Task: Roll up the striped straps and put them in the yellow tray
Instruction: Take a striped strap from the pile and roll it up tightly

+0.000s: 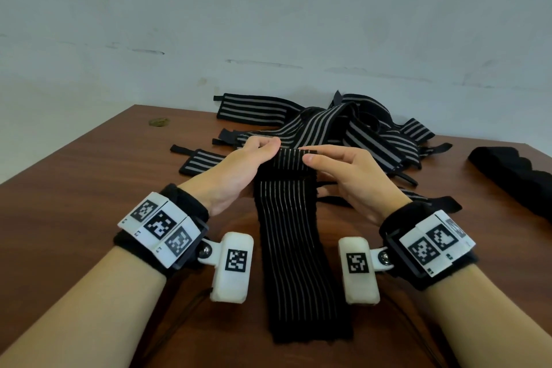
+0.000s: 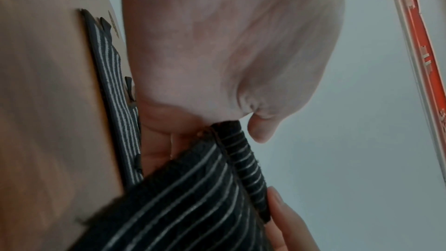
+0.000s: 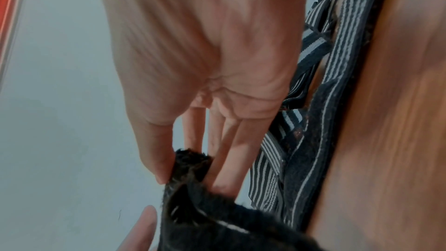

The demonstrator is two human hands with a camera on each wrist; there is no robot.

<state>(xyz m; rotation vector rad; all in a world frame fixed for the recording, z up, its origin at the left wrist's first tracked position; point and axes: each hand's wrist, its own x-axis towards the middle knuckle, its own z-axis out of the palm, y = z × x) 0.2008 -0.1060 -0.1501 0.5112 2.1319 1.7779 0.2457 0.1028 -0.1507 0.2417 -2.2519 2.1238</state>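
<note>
A black strap with thin pale stripes (image 1: pixel 294 236) lies lengthwise on the wooden table (image 1: pixel 74 176), running from the near edge toward the pile. Its far end is turned over into a small roll (image 1: pixel 291 160). My left hand (image 1: pixel 263 146) pinches the roll's left end and my right hand (image 1: pixel 310 157) pinches its right end. The left wrist view shows the roll (image 2: pixel 243 161) under my thumb; the right wrist view shows the roll's fuzzy end (image 3: pixel 190 163) between my thumb and fingers. No yellow tray is in view.
A pile of several more striped straps (image 1: pixel 343 131) lies behind my hands, some spread to the left (image 1: pixel 254 109). A black fabric piece (image 1: pixel 513 176) lies at the right edge. A pale wall stands close behind the table.
</note>
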